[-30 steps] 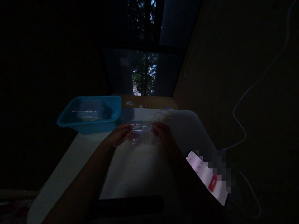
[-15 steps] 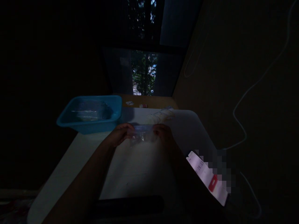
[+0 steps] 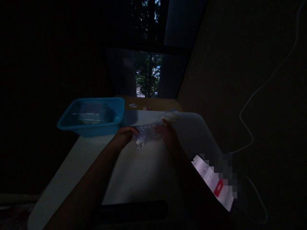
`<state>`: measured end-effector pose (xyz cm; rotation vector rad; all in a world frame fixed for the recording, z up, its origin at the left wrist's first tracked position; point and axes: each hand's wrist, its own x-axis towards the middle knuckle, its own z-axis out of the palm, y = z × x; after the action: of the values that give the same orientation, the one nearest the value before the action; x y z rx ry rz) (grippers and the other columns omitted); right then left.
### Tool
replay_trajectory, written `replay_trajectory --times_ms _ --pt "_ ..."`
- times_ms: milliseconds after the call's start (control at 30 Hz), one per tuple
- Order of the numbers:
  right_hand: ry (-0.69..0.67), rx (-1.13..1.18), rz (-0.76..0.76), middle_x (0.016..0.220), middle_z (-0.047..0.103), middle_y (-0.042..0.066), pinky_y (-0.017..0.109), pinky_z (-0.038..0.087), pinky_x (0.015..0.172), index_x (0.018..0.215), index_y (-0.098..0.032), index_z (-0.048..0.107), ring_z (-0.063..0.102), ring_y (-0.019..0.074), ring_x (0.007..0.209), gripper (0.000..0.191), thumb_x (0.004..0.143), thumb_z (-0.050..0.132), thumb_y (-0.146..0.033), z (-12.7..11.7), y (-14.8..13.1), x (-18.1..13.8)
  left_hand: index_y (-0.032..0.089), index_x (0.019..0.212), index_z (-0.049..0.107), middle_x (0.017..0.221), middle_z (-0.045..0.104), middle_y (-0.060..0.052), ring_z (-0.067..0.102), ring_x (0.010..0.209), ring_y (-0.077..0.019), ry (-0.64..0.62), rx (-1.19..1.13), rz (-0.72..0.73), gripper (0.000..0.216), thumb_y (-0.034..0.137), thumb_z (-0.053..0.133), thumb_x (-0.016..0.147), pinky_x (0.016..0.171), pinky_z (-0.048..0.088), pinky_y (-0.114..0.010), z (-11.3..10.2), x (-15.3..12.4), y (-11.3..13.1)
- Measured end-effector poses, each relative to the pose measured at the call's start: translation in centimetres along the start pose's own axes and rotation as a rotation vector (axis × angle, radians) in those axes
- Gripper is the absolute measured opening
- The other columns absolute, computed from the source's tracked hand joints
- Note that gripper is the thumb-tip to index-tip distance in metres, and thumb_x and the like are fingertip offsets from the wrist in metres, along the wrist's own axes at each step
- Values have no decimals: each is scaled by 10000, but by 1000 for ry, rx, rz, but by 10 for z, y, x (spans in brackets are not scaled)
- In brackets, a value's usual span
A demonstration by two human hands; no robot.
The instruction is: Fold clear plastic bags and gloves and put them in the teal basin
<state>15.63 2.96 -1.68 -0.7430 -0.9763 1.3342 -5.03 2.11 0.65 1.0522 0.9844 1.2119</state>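
A clear, crinkled plastic bag (image 3: pixel 146 132) is stretched between my two hands just above the white table. My left hand (image 3: pixel 125 136) is closed on its left edge, thumb on top. At the right side, my right hand (image 3: pixel 169 134) has the bag between its fingers; one finger is raised at the top and the others look blurred against the plastic. Whether anything is inside the bag I cannot make out in the dim light. Just beyond my right hand lies more clear plastic packaging (image 3: pixel 173 115), with pale yellowish parts.
A blue plastic basin (image 3: pixel 91 130) holding clear plastic packages stands at the back left of the white table (image 3: pixel 139 179). A lit phone (image 3: pixel 213 182) lies at the right. Small items, including a red-and-white one (image 3: pixel 147 108), rest beyond the table. A white cable (image 3: pixel 240 116) runs along the right wall.
The bag has tilted, its right side rising, and looks more crumpled. My right hand has shifted slightly up and its fingers have changed position; my left hand stays nearly in place.
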Motion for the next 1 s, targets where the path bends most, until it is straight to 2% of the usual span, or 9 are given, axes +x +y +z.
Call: replay_trajectory --times_ms 100,200,267,333,433,600,833,900,1000 --pt "2 -74 -8 821 663 9 356 494 752 1106 -253 469 632 195 835 547 609 671 -358 2 0 -3 129 451 626 511 585 -9 455 409 -60 16 62 25 170 34 492 494 393 313 -161 2 0 -2" --pt "-4 -204 14 830 671 16 346 499 737 1142 -257 443 635 191 800 640 560 710 -266 3 0 -5 124 465 632 598 627 -28 497 467 -77 7 53 50 147 40 516 495 428 339 -175 4 -2 -1" --pt "1 -226 24 807 673 3 326 508 673 1171 -266 411 637 176 737 679 558 702 -243 4 -1 -7 134 568 663 698 659 -37 552 554 -109 0 -26 41 157 47 556 494 492 396 -195 4 -3 1" --pt "8 -230 36 777 672 -11 296 503 599 1192 -273 383 627 154 654 696 568 688 -242 5 -2 -8 160 756 677 789 676 -39 587 619 -140 -35 -134 -11 307 57 582 482 529 433 -219 4 -4 5" --pt "9 -254 38 779 675 -10 269 494 574 1196 -265 385 615 136 627 683 579 678 -244 6 -3 -9 156 928 632 760 676 -52 600 595 -165 -128 -223 -148 403 139 589 527 507 458 -248 2 -2 9" --pt "-41 -263 76 785 677 5 253 489 604 1221 -230 386 611 133 671 706 577 675 -250 9 -9 -11 107 820 624 528 613 -58 570 468 -166 -251 -179 -330 293 348 490 720 462 456 -263 -4 0 3" --pt "-67 -333 76 762 662 -17 179 408 471 1215 -249 433 511 70 525 635 609 622 -219 13 -22 -19 84 837 641 678 666 -140 638 701 -266 -473 -293 -387 591 611 418 687 627 491 -369 -7 -6 1" --pt "-84 -330 82 714 639 -32 169 395 456 1208 -242 445 493 62 509 621 612 617 -215 13 -24 -20 95 813 651 684 668 -129 638 684 -242 -480 -262 -427 538 589 490 673 635 493 -343 -4 -8 2" --pt "-78 -344 69 635 596 -51 173 403 466 1210 -229 447 487 65 505 619 616 625 -223 12 -23 -20 125 836 662 757 681 -89 630 679 -183 -402 -158 -421 299 338 673 626 642 489 -276 1 -10 1"
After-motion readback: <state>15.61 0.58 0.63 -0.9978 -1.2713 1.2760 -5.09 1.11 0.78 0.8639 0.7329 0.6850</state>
